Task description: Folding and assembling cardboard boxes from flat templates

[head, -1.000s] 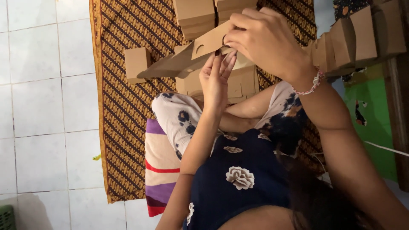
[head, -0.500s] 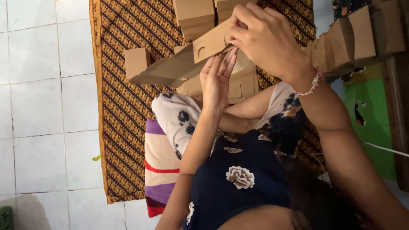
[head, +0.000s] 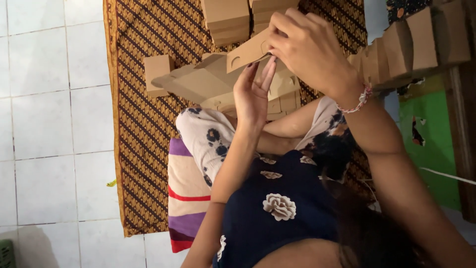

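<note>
Seen from the head camera looking down, the right hand (head: 310, 47) is curled over the top of a half-folded brown cardboard box (head: 213, 82), its fingers clamped on a flap with a rounded slot that stands up near the upper middle of the picture. The left hand (head: 253, 92) is raised just below it, palm toward the box, fingers straight and held together, their tips touching the underside of that same flap; it presses rather than grips, so it is open against the cardboard. The two hands are close together, with the flap between them. The box is held in the air above the person's lap, its long flat panel reaching out to the left. A beaded bracelet (head: 359, 99) sits on the right wrist. Under the box, more flat box blanks (head: 282, 101) lie in a pile. A small folded box (head: 157, 72) rests on the brown patterned cloth (head: 144, 149) spread over the white tiled floor (head: 49, 99). A stack of finished boxes (head: 225, 20) stands at the top edge, and a row of them (head: 416, 42) runs along the upper right. A striped cushion (head: 186, 198) lies beneath the person's knee.
</note>
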